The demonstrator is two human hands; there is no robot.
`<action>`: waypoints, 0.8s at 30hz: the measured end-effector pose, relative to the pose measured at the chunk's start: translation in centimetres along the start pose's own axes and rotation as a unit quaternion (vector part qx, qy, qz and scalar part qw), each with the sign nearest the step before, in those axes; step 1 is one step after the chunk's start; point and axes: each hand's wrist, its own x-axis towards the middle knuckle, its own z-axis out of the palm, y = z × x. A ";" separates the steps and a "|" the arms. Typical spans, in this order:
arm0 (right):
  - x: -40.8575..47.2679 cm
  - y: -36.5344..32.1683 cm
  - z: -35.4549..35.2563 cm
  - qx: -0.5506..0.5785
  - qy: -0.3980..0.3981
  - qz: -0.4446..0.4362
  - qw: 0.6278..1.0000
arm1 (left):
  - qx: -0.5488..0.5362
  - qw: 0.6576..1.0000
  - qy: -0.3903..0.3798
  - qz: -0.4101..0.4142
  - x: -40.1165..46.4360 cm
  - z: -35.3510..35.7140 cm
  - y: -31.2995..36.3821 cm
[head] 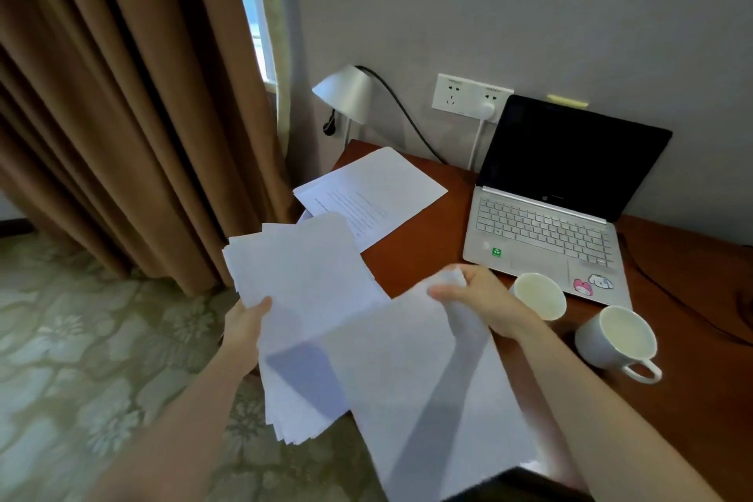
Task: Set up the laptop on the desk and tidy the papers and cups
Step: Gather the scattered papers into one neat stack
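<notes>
My left hand (244, 324) grips a stack of white papers (301, 298) lifted beyond the desk's left edge. My right hand (476, 298) pinches the top corner of a single white sheet (428, 399) that hangs down over the desk front. More printed sheets (375, 192) lie on the brown desk (423, 253) at the back left. A silver laptop (546, 228) stands open with a dark screen at the back right. Two white cups sit in front of it: one (540, 295) just right of my right hand, a handled one (619, 338) lying tilted further right.
A white desk lamp (346, 94) and a wall socket (468, 98) with a plugged-in white cable are behind the desk. Brown curtains (122, 114) hang to the left over patterned carpet (81, 338). A dark cable (692, 310) runs along the desk's right side.
</notes>
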 end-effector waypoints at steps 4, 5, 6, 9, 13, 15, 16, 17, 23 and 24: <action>5.5 -4.6 3.6 0.140 0.068 -0.029 0.987 | -0.035 0.999 -0.036 -0.018 -0.1 -0.4 0.0; 7.0 -5.0 4.9 0.141 0.085 -0.024 0.986 | -0.038 0.998 -0.037 -0.022 -0.2 -0.4 0.0; 8.4 -5.2 6.2 0.133 0.088 -0.013 0.987 | -0.040 0.998 -0.036 -0.026 -0.3 -0.5 0.1; 10.7 -5.0 9.0 0.106 0.045 0.045 0.992 | -0.089 0.994 -0.038 -0.048 -0.5 -0.7 -0.3; 11.6 -2.3 9.0 0.130 0.058 0.177 0.974 | -0.054 0.997 -0.033 -0.050 -0.5 -0.6 0.1; 11.5 -0.7 9.1 0.044 0.039 0.249 0.967 | 0.003 1.000 -0.006 -0.005 -0.3 -0.3 0.0; 11.6 -0.2 9.2 0.008 0.026 0.257 0.966 | 0.013 1.000 0.003 0.008 0.0 -0.1 -0.2; 12.0 0.0 9.3 0.015 0.023 0.260 0.965 | 0.009 1.000 0.002 0.016 0.2 0.1 -0.1; 16.7 -1.5 7.0 0.071 0.198 0.185 0.960 | -0.023 0.985 -0.150 0.076 1.3 1.1 6.0; 17.5 -1.7 6.2 0.065 0.215 0.184 0.957 | -0.038 0.983 -0.166 0.074 1.8 1.1 7.1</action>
